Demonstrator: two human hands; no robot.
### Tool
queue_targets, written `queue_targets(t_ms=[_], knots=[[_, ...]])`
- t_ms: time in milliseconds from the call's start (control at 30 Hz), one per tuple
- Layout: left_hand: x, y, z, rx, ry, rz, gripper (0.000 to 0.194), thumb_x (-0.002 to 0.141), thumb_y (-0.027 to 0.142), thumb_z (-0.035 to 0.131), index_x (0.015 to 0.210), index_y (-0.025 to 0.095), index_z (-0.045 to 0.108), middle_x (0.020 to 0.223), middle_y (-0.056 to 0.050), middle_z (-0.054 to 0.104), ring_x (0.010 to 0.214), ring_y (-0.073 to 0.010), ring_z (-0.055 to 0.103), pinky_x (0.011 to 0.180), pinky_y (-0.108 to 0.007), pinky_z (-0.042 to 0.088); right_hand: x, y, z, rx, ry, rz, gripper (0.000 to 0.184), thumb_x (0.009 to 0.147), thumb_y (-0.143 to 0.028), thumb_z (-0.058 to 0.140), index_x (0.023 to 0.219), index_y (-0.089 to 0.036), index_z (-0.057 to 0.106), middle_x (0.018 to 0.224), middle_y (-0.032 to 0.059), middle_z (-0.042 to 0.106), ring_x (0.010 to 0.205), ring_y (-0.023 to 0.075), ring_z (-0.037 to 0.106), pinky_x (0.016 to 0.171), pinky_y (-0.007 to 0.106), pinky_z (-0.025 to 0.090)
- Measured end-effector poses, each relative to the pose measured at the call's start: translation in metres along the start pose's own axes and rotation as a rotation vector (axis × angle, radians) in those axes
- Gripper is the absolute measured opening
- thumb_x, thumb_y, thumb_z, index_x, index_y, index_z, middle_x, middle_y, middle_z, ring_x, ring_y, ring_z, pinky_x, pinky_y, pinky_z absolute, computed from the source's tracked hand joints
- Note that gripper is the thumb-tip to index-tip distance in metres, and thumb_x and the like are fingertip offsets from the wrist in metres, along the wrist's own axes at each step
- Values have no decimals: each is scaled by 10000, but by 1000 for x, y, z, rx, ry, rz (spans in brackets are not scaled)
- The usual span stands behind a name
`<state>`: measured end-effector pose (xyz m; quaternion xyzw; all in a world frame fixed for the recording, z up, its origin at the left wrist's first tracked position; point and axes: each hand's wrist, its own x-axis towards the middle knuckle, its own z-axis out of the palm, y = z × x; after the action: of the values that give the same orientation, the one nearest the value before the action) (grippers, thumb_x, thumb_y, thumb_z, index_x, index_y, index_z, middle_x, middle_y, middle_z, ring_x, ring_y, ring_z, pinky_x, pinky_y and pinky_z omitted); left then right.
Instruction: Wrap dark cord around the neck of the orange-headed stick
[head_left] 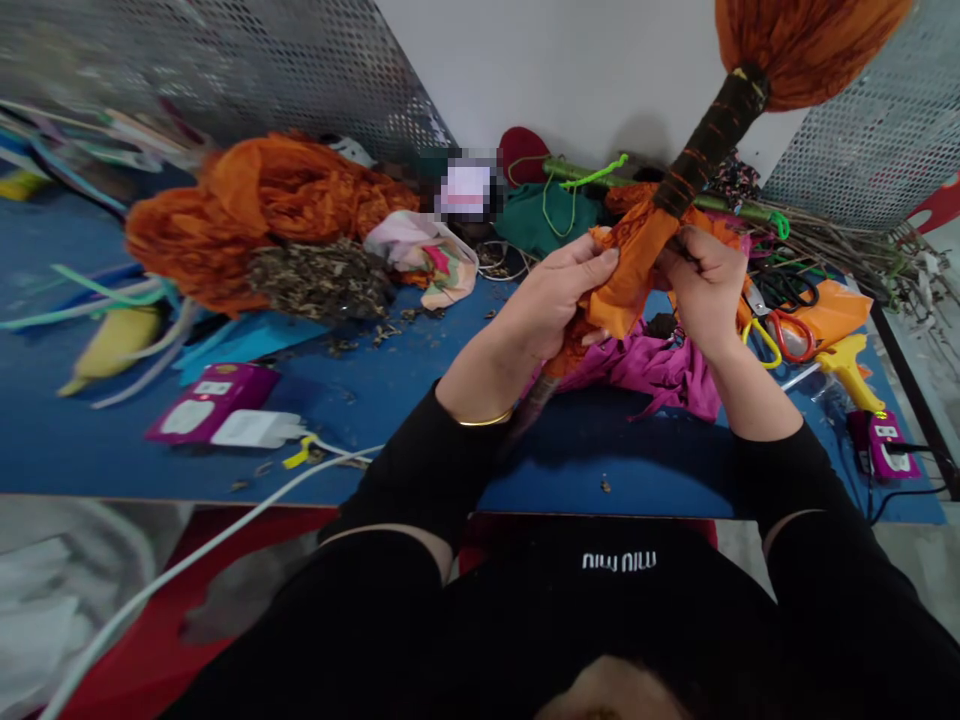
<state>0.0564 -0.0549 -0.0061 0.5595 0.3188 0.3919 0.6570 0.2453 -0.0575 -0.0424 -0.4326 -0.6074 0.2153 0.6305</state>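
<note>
A long stem (709, 145), wrapped in dark tape-like material with thin orange lines, slants up to the right. At its top sits a rounded, gathered orange cloth head (814, 45), cut off by the upper edge. Lower on the stem is a loose orange cloth (630, 285). My left hand (559, 285) is closed around the cloth and stem, thumb on top. My right hand (705, 285) has its fingers bent in a pinch at the cloth's right side; its fingertips are partly hidden. Below the hands lies crumpled magenta cloth (652, 370).
Crumpled orange fabric (262, 200) and a dark clump of dried plant matter (319, 280) lie left. Purple power blocks (214, 400) sit on the blue table (420, 400). Red-handled scissors (795, 335), a yellow glue gun (847, 370) and dry twigs (877, 255) are right. A white cable (225, 550) crosses the table's front edge.
</note>
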Motion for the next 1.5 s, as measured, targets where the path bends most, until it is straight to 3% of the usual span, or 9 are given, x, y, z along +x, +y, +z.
queue_targets(t_ms=[233,367,467,567,700,933,1200,1367,1500], knots=[[-3,8,4,-130,-66,-101,126,966,269,722,1051,190,675,675,58,609,379,-66,515,373,-171,370,4,-1,-3,-47,36,-49,184,922,-408,813,819,-265,764,789,-8,688,826,188,696,817,382,668],[-3,5,6,-189,-73,-75,230,911,293,821,996,206,626,673,66,642,401,-75,545,368,-176,393,5,-1,-2,-136,69,-100,154,903,-261,722,760,-219,686,690,-43,549,688,125,545,719,310,568],[-3,1,9,-215,-75,-14,245,897,285,832,954,216,603,693,58,675,425,-80,570,374,-174,399,5,5,-1,-217,110,-29,157,940,-242,687,801,-212,620,702,-60,476,691,96,502,707,262,530],[-2,-2,12,-199,-43,42,242,898,264,827,906,219,590,674,62,658,431,-77,559,385,-172,396,5,14,0,-219,121,6,126,1003,-301,675,919,-220,627,802,-46,562,774,104,584,747,263,570],[3,-3,10,-168,69,148,271,900,255,851,870,220,585,669,78,614,452,-65,541,431,-174,422,3,25,4,-112,148,-89,264,1060,-482,638,997,-226,650,896,-10,648,850,137,677,785,313,630],[5,-5,13,-103,192,244,247,928,262,828,846,226,598,728,51,636,598,-99,608,594,-208,526,-4,10,16,68,301,-63,491,1060,-691,584,883,-240,664,748,-21,564,648,119,593,632,299,549],[-11,0,29,23,202,240,217,999,280,764,857,246,605,726,29,621,667,-145,622,640,-257,504,-11,-10,14,22,152,75,574,988,-812,606,851,-256,647,787,3,610,860,194,722,721,347,628],[-13,-2,33,88,211,247,208,992,271,768,861,245,608,753,23,628,724,-163,641,659,-263,520,-12,-19,16,76,121,165,576,942,-825,659,842,-263,586,772,-8,587,737,161,654,641,318,593],[-11,-4,35,132,219,272,203,974,218,771,849,239,613,752,27,603,736,-163,631,673,-267,520,-12,-22,19,141,74,195,513,930,-772,715,959,-263,657,928,24,707,893,190,739,809,366,677]])
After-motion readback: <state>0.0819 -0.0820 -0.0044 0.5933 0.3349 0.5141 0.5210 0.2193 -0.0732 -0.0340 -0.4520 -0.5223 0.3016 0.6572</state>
